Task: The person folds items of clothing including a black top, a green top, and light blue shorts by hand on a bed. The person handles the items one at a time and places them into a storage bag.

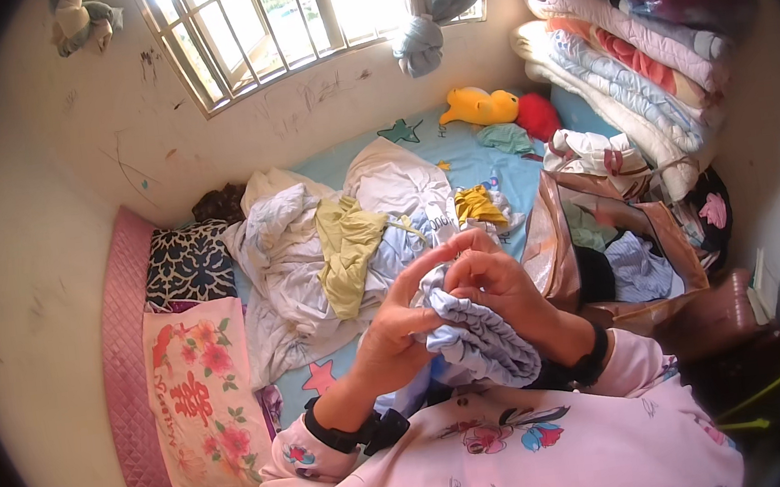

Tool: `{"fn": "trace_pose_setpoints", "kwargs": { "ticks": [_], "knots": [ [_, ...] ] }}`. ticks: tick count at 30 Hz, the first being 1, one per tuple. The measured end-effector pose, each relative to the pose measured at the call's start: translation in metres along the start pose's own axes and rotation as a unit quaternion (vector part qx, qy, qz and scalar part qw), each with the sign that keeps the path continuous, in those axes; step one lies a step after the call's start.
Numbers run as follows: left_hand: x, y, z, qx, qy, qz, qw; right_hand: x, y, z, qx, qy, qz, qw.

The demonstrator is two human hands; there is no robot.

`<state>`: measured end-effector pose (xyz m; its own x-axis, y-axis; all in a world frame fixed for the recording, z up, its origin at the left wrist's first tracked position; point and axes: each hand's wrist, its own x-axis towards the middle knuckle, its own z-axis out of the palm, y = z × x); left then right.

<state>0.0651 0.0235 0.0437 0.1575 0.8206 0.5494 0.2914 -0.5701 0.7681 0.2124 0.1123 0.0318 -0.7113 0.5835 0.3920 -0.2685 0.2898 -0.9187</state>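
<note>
A light blue garment with a gathered elastic waistband [486,340] is held up close to my body, above the bed. My left hand [398,327] grips its left edge between thumb and fingers. My right hand [503,286] pinches the upper edge with bent fingers, close to the left fingertips. The lower part of the garment hangs down in front of my pink floral top. Just beyond my hands, a crumpled yellow-green garment [349,248] lies on white bedding [276,295], and a small mustard-yellow cloth [478,206] lies farther right.
An open brown storage bag [548,237] with folded clothes stands on the right. Behind it rise stacked quilts [625,72]. Pillows [206,399] line the pink headboard [125,370] at left. A yellow toy [480,106] sits near the wall below the barred window [259,23].
</note>
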Motion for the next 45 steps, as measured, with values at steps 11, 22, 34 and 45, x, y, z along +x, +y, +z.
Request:
{"fn": "trace_pose_setpoints", "kwargs": {
  "ticks": [11,22,34,45],
  "knots": [
    [-0.009,-0.028,0.004,0.117,0.085,-0.054,0.988,-0.001,-0.023,-0.004,-0.269,-0.146,0.069,0.950],
    [-0.038,-0.094,0.032,0.170,0.161,-0.113,0.966,0.077,-0.057,-0.047,-0.469,-0.103,-0.006,0.877],
    [-0.085,-0.105,0.031,0.030,0.100,-0.162,0.981,0.125,-0.227,-0.109,-0.569,0.114,-0.142,0.802],
    [-0.121,-0.127,0.041,-0.019,-0.037,-0.172,0.984,0.111,-0.201,-0.054,-0.696,-0.143,-0.087,0.698]
  ]
}}
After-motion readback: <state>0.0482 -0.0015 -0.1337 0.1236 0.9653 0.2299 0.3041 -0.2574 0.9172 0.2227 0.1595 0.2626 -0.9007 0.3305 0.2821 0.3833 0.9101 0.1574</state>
